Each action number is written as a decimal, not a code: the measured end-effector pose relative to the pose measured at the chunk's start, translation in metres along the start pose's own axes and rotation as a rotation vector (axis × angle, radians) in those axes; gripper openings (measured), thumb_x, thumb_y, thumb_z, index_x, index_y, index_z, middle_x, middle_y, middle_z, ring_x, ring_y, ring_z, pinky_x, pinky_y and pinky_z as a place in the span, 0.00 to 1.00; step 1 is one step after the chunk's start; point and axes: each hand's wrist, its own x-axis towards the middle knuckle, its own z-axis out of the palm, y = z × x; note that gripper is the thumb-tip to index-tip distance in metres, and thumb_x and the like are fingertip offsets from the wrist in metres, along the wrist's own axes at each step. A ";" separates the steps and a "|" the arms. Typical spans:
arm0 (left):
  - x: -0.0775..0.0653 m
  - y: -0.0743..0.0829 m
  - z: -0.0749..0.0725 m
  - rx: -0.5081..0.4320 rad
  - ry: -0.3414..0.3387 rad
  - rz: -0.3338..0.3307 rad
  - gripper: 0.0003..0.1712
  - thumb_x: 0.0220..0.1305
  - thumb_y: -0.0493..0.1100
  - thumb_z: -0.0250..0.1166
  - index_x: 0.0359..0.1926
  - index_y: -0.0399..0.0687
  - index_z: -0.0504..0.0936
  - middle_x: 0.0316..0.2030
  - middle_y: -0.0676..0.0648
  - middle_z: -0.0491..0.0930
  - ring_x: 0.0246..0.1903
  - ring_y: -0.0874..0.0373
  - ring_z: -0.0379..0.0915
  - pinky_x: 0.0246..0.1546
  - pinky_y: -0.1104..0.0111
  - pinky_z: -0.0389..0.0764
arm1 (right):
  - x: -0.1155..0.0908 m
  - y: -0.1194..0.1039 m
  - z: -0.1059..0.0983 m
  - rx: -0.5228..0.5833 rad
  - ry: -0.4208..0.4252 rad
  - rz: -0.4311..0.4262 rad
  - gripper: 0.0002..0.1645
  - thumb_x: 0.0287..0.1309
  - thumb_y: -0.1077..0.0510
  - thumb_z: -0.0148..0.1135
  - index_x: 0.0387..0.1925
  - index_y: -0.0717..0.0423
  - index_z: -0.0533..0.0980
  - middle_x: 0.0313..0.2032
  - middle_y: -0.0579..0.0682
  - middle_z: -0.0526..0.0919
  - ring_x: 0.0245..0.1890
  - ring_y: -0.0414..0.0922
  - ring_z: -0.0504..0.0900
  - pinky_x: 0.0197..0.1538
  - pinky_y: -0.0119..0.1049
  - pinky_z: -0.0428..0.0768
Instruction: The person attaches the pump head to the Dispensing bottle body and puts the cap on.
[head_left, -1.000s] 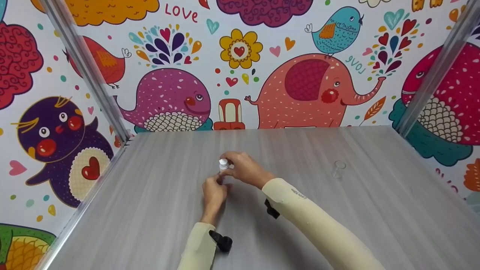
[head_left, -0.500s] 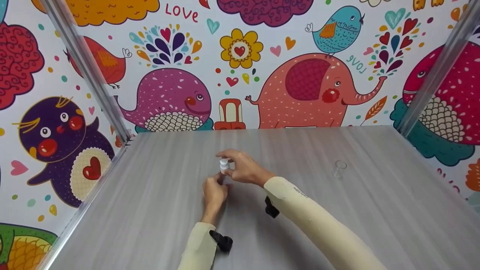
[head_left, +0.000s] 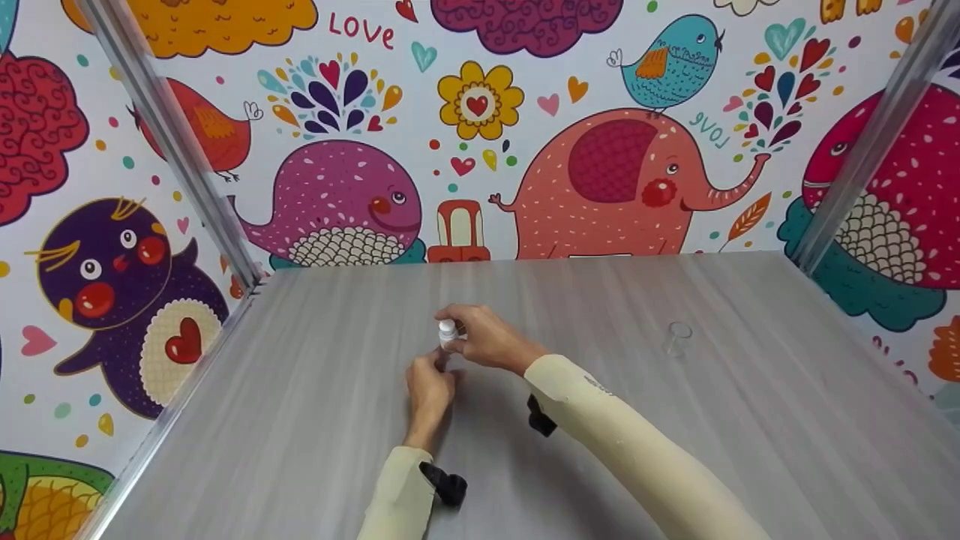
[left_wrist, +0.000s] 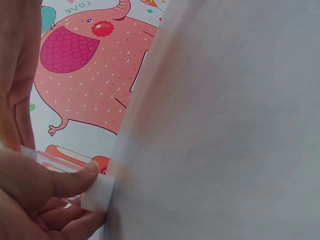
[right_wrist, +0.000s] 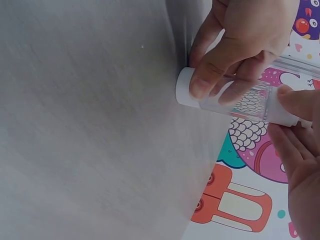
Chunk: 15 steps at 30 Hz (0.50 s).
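A clear pump bottle [right_wrist: 252, 102] with a white base [right_wrist: 186, 89] and a white pump top [head_left: 448, 328] stands upright on the table, left of the middle. Low on its body, my left hand [head_left: 429, 386] grips it; the left wrist view shows the thumb and fingers around the bottle by the white base [left_wrist: 98, 194]. My right hand [head_left: 491, 339] pinches the white top between thumb and fingers. The fingers hide part of the clear body. Off to the right, a small clear cylinder [head_left: 678, 341], open at the top, stands apart from both hands.
The grey wood-grain table [head_left: 330, 435] meets a cartoon-printed wall [head_left: 480, 172] at the back. Metal posts [head_left: 176, 150] rise at the corners, and a metal rail [head_left: 161, 427] runs along the left edge. Black wrist mounts [head_left: 444, 486] sit on the cream sleeves.
Half a second ago the right fingers were spread off the white top; now they have closed back on it. The left hand and the clear cylinder have stayed in place.
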 end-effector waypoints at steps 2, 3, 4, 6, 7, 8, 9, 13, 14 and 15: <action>0.000 0.000 0.000 -0.007 0.004 0.002 0.11 0.41 0.25 0.67 0.17 0.38 0.74 0.17 0.51 0.67 0.21 0.56 0.61 0.25 0.65 0.61 | 0.000 -0.001 0.000 0.001 0.010 -0.001 0.26 0.60 0.65 0.68 0.60 0.60 0.75 0.53 0.56 0.84 0.50 0.47 0.84 0.58 0.41 0.81; 0.000 0.000 0.000 -0.009 0.007 0.003 0.10 0.41 0.25 0.68 0.18 0.37 0.74 0.17 0.51 0.68 0.21 0.56 0.61 0.25 0.65 0.62 | 0.000 -0.001 0.000 0.002 0.015 -0.001 0.26 0.59 0.65 0.68 0.60 0.60 0.75 0.53 0.56 0.84 0.50 0.47 0.84 0.58 0.41 0.81; 0.000 0.000 0.000 -0.011 0.008 0.002 0.10 0.41 0.25 0.68 0.18 0.36 0.75 0.17 0.51 0.68 0.21 0.56 0.61 0.25 0.65 0.62 | 0.000 -0.001 0.000 0.001 0.019 0.000 0.26 0.59 0.65 0.68 0.60 0.59 0.75 0.53 0.56 0.85 0.49 0.46 0.85 0.57 0.40 0.81; 0.000 -0.001 0.001 -0.009 0.008 -0.004 0.09 0.41 0.25 0.69 0.19 0.35 0.76 0.17 0.50 0.69 0.21 0.56 0.62 0.25 0.65 0.63 | 0.000 -0.001 0.001 -0.005 0.025 -0.003 0.26 0.59 0.65 0.68 0.59 0.60 0.75 0.52 0.56 0.85 0.49 0.46 0.85 0.57 0.39 0.81; 0.000 -0.001 0.001 -0.004 0.009 -0.005 0.08 0.42 0.25 0.69 0.20 0.35 0.77 0.17 0.49 0.70 0.21 0.56 0.62 0.25 0.65 0.64 | 0.000 -0.001 0.001 -0.009 0.028 -0.007 0.25 0.59 0.65 0.68 0.58 0.60 0.75 0.52 0.56 0.85 0.49 0.46 0.85 0.56 0.39 0.81; 0.000 -0.001 0.001 -0.002 0.008 -0.011 0.07 0.42 0.25 0.69 0.21 0.34 0.78 0.17 0.49 0.71 0.21 0.56 0.63 0.25 0.65 0.65 | 0.000 -0.001 0.002 -0.013 0.032 -0.011 0.24 0.59 0.65 0.68 0.58 0.60 0.75 0.51 0.56 0.85 0.49 0.46 0.85 0.56 0.38 0.82; 0.000 -0.001 0.001 -0.001 0.007 -0.012 0.07 0.42 0.25 0.69 0.21 0.34 0.78 0.18 0.48 0.72 0.22 0.56 0.63 0.26 0.64 0.65 | 0.000 -0.001 0.002 -0.017 0.036 -0.014 0.23 0.60 0.65 0.68 0.57 0.60 0.75 0.50 0.56 0.85 0.48 0.46 0.86 0.55 0.38 0.82; -0.001 -0.001 0.001 0.011 0.007 -0.012 0.06 0.42 0.26 0.70 0.23 0.34 0.80 0.18 0.47 0.75 0.22 0.55 0.65 0.26 0.63 0.67 | 0.000 0.000 0.003 -0.014 0.047 -0.019 0.21 0.60 0.64 0.67 0.54 0.61 0.75 0.48 0.56 0.86 0.47 0.45 0.86 0.54 0.38 0.83; -0.001 -0.001 0.001 0.014 0.006 -0.013 0.06 0.42 0.26 0.70 0.24 0.35 0.80 0.18 0.47 0.74 0.23 0.54 0.65 0.26 0.62 0.67 | 0.000 0.001 0.003 -0.012 0.050 -0.018 0.21 0.60 0.64 0.67 0.54 0.61 0.75 0.48 0.56 0.86 0.47 0.45 0.86 0.54 0.38 0.83; -0.001 -0.001 0.001 0.016 0.004 -0.014 0.07 0.42 0.26 0.70 0.24 0.35 0.80 0.18 0.47 0.74 0.23 0.54 0.65 0.26 0.62 0.67 | 0.000 0.001 0.004 -0.006 0.051 -0.014 0.21 0.60 0.64 0.68 0.54 0.62 0.75 0.48 0.56 0.86 0.47 0.46 0.86 0.54 0.38 0.83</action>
